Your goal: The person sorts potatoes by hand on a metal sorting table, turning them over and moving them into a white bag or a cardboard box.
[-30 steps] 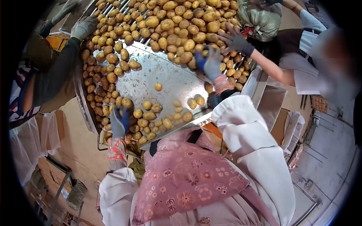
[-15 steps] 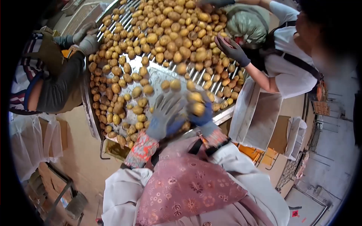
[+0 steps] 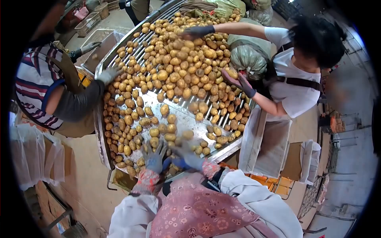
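A gloved left hand and right hand rested side by side at the near edge of a metal sorting table. Their fingers were spread wide and gripped nothing. Loose potatoes lay just beyond the fingertips and around them.

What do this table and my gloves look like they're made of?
Table: looks like bare sheet metal, likely steel. It is grey and shiny, with scuffed glare between the potatoes.
Left hand and right hand: both are covered in what seems to be grey knit fabric with a blue coating, perhaps rubber, on the palm side. Blur leaves the weave unclear.
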Available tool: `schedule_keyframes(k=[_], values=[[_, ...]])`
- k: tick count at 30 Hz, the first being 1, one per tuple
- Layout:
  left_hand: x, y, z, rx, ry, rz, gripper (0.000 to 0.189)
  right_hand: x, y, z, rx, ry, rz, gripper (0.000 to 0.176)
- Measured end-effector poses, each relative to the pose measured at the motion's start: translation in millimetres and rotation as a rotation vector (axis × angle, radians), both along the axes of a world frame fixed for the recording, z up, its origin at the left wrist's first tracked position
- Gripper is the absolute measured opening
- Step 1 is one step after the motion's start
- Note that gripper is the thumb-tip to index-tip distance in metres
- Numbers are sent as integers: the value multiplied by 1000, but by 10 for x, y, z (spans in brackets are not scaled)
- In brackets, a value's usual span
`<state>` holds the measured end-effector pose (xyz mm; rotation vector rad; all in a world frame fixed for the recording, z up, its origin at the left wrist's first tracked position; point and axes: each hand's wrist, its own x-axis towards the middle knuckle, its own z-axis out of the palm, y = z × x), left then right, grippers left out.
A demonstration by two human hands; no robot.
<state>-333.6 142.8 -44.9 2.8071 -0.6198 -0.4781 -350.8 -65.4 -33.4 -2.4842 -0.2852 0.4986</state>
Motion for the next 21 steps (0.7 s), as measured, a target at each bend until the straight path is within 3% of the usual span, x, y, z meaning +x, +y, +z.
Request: schedule_keyframes(k=[1,3,4,5,6,7,8,9,11,12,13,14,15,17,19,21], values=[[-76,138,-1,3,-13,5,67,6,145,256,-44,-78,134,60],[-340,425,22,-98,77,103,64,285,62,165,625,447,99,59],[-483,607,-100,-41,-14,89,64,387,-81,305,515,223,95,55],[-636,771,-207,18,-100,74,64,385,-259,348,808,794,-489,52],[-732,881,-103,40,-142,88,67,438,-450,294,395,9,-150,50],[-802,974,-7,9,-66,144,67,452,-679,273,67,-308,-41,54],[-847,1044,33,-22,-111,201,67,353,-823,186,-132,-226,33,64],[-806,1100,56,-53,-166,254,67,388,-645,494,-247,229,49,78],[-397,1129,197,-132,-270,327,68,237,-300,293,-9,299,14,92],[-96,1086,202,-115,-280,414,68,161,12,-28,-70,304,104,108],[192,1026,168,-105,-293,496,67,115,225,-149,177,270,84,117],[481,1025,-17,-148,-331,539,68,545,594,519,-105,722,129,119],[771,1002,-228,-200,-376,579,69,434,637,-7,62,532,130,108],[1161,774,-284,-226,-255,751,80,785,424,-146,465,461,149,84],[1219,440,-145,-64,150,750,80,1145,-202,13,540,667,-234,60],[804,323,42,-21,-52,503,75,1367,-797,365,98,129,-310,55]])
